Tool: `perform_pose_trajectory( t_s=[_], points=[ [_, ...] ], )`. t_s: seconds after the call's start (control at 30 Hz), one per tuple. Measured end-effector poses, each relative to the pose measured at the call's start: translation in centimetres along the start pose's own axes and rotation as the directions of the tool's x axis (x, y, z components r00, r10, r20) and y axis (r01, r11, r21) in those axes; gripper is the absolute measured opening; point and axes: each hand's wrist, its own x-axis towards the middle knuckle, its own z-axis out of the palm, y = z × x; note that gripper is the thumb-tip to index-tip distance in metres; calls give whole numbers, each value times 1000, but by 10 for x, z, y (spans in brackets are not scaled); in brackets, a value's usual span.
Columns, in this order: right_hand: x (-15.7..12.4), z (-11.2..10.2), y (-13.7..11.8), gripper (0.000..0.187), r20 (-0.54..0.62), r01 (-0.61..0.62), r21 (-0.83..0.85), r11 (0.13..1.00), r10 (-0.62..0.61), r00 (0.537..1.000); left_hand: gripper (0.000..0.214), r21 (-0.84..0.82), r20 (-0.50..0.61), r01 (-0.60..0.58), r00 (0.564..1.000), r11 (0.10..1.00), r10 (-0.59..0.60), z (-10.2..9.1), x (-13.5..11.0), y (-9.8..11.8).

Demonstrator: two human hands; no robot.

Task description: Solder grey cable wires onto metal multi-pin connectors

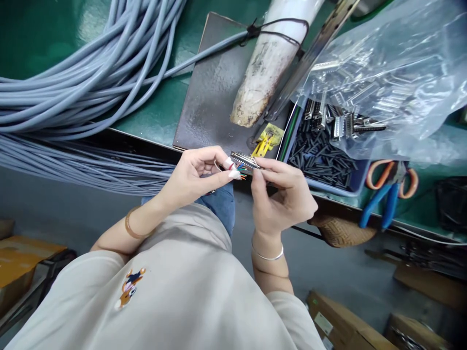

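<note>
A small metal multi-pin connector point(243, 160) is held in front of the bench edge, with short coloured wires point(241, 170) coming out of its near side. My right hand point(280, 194) pinches the connector's right end between thumb and fingers. My left hand point(199, 175) is closed on the wires just left of the connector, thumb and forefinger pressed together. A grey cable leads from the wires back under my left hand.
Thick bundles of grey cable point(83, 73) cover the green bench's left. A dark metal plate point(211, 92) carries a taped handle point(270, 58). A blue tray point(324, 155) holds black tubing pieces and connectors under a plastic bag point(394, 73). Blue pliers point(379, 201) and orange scissors point(408, 177) lie right. Cardboard boxes point(346, 323) sit on the floor.
</note>
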Motion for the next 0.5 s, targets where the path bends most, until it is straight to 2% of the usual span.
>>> perform_pose_trajectory(
  t_s=[0.1, 0.33, 0.43, 0.5],
  points=[
    [0, 1, 5, 24, -1, 118, -85, 989, -119, 993, 41, 48, -42, -33, 999, 998, 35, 3, 2, -2],
    [5, 6, 6, 19, -32, 82, -17, 996, -83, 996, 43, 61, -117, -134, 983, 989, 141, 18, 5, 2],
    [9, 3, 5, 11, -51, -7, 83, 997, 11, 999, 41, 26, -120, -126, 984, 992, 128, 18, 5, 3],
    [10, -9, 4, 6, -76, -95, 96, 991, 103, 992, 41, 2, -126, -92, 988, 996, 91, 16, 5, 2]
  ],
)
